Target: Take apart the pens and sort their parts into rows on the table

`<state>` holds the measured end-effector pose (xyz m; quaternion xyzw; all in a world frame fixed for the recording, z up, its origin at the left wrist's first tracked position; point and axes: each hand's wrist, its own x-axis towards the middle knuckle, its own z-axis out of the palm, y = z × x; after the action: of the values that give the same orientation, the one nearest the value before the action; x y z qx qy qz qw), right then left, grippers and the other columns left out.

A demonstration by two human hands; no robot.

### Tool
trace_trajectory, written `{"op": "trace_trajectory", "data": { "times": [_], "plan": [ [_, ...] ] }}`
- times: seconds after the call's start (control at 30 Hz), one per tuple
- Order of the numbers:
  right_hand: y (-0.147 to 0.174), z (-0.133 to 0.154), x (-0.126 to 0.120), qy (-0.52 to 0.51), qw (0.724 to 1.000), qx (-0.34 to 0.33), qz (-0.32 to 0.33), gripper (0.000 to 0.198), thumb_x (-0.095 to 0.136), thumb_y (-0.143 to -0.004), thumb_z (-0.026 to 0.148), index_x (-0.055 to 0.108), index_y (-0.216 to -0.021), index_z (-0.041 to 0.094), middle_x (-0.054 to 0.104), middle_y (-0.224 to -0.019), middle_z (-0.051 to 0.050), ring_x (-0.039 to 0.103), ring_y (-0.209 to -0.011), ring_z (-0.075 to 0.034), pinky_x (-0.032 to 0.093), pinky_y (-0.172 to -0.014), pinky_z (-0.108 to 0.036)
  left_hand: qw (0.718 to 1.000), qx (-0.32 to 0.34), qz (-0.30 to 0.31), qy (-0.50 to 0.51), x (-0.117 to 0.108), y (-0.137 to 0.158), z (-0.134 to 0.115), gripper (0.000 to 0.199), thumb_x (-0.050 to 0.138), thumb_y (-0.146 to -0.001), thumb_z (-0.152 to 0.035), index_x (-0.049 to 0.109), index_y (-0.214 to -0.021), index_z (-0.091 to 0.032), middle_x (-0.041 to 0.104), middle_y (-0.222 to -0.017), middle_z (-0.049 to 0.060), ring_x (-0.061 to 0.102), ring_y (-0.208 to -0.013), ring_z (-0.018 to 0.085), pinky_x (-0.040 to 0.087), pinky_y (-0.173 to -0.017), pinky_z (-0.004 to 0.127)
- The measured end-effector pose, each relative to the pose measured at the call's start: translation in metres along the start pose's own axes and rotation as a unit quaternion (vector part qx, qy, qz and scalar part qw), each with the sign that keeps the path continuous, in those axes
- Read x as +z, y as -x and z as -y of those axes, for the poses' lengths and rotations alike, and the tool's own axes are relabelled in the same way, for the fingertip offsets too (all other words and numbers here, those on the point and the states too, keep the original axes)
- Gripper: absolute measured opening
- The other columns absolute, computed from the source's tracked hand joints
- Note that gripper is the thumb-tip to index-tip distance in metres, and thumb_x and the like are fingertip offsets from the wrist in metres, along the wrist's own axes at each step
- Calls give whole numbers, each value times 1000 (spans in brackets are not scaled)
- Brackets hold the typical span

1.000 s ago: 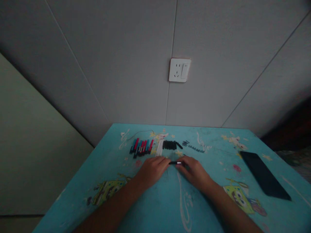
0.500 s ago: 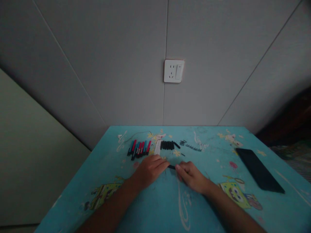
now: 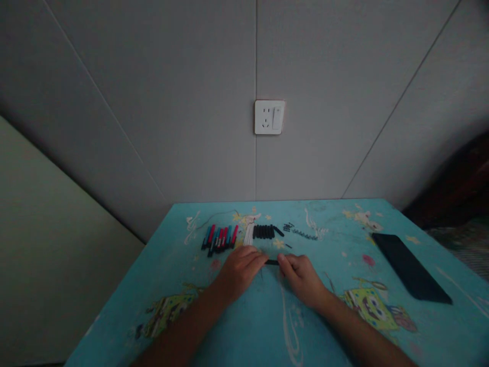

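Note:
A thin black pen part (image 3: 272,262) spans the gap between my two hands above the table's middle. My left hand (image 3: 242,267) is closed on its left end, fingers together and palm down. At the right end, my right hand (image 3: 300,272) grips it between thumb and curled fingers. Beyond my left hand lie red and blue pen barrels (image 3: 219,238) with black ends. Beside them are slim white sticks (image 3: 248,233), then a row of short black tubes (image 3: 263,232). Farther right lie small dark pieces (image 3: 288,227) and a line of tiny parts, perhaps springs (image 3: 304,234).
The table (image 3: 317,326) has a blue cartoon-print cover. A flat dark slab, phone- or tablet-like (image 3: 410,267), lies on the right. Behind the table is a grey panelled wall with a white socket plate (image 3: 269,117). A pale panel (image 3: 49,244) stands at the left.
The view has shifted slightly. Both hands keep their hold on the black pen part, which lies a little more level; my right hand has turned slightly.

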<state>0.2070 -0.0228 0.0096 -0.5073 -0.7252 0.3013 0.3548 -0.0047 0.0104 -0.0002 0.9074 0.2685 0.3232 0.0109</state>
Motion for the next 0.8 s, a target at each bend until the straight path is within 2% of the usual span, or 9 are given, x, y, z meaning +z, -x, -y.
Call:
{"op": "trace_trajectory", "data": {
  "times": [0.1, 0.2, 0.27, 0.4, 0.5, 0.63, 0.73, 0.8],
  "plan": [
    [-4, -6, 1, -60, 996, 59, -12, 54, 38, -98, 50, 50, -56, 17, 41, -50, 4, 40, -49, -10, 31, -50, -23, 999, -30, 25, 11, 2, 1, -2, 26, 49, -97, -25, 62, -118, -16, 68, -93, 8, 62, -92, 21, 54, -82, 37],
    [-9, -14, -10, -110, 986, 106, -66, 54, 44, -94, 54, 45, -54, 18, 36, -47, 5, 34, -44, -9, 27, -45, -22, 996, -38, 72, 46, -2, 2, -5, 39, 45, -99, -23, 48, -137, -19, 68, -95, 7, 63, -89, 19, 54, -82, 36],
    [-12, -19, -19, -141, 975, 136, -105, 55, 46, -93, 57, 42, -53, 19, 34, -43, 6, 32, -39, -8, 24, -41, -23, 990, -12, 111, 83, -8, 3, -9, 44, 43, -99, -22, 40, -143, -21, 67, -101, 7, 63, -91, 18, 53, -83, 34],
    [-14, -26, -31, -146, 970, 140, -137, 55, 47, -92, 58, 44, -52, 20, 36, -38, 6, 33, -36, -9, 24, -39, -23, 978, 80, 164, 99, -14, 3, -15, 40, 50, -96, -37, 51, -134, -23, 65, -108, 8, 61, -98, 21, 51, -87, 35],
    [-15, -26, -28, -125, 976, 116, -133, 56, 45, -94, 57, 46, -53, 19, 41, -41, 5, 38, -39, -9, 29, -42, -23, 971, 119, 181, 100, -12, 2, -18, 45, 51, -95, -44, 51, -134, -21, 65, -107, 9, 60, -99, 22, 49, -90, 37],
    [-14, -21, -18, -98, 986, 71, -116, 50, 46, -95, 52, 52, -61, 17, 47, -52, 4, 44, -50, -10, 34, -49, -22, 974, 125, 174, 80, -3, 3, -14, 41, 53, -95, -38, 52, -132, -19, 66, -104, 8, 60, -97, 20, 50, -87, 35],
    [-12, -14, -12, -128, 988, 60, -60, 43, 46, -96, 50, 56, -71, 17, 48, -58, 4, 44, -53, -10, 33, -50, -21, 977, 122, 164, 60, 2, 5, -10, 36, 56, -94, -34, 56, -127, -19, 66, -100, 7, 60, -95, 19, 50, -85, 33],
    [-10, -8, -9, -167, 984, 62, -18, 41, 45, -97, 50, 59, -78, 16, 49, -60, 4, 44, -54, -10, 34, -50, -21, 979, 118, 159, 51, 3, 5, -10, 42, 59, -91, -37, 54, -128, -18, 65, -101, 7, 59, -96, 20, 50, -86, 34]
  ]
}}
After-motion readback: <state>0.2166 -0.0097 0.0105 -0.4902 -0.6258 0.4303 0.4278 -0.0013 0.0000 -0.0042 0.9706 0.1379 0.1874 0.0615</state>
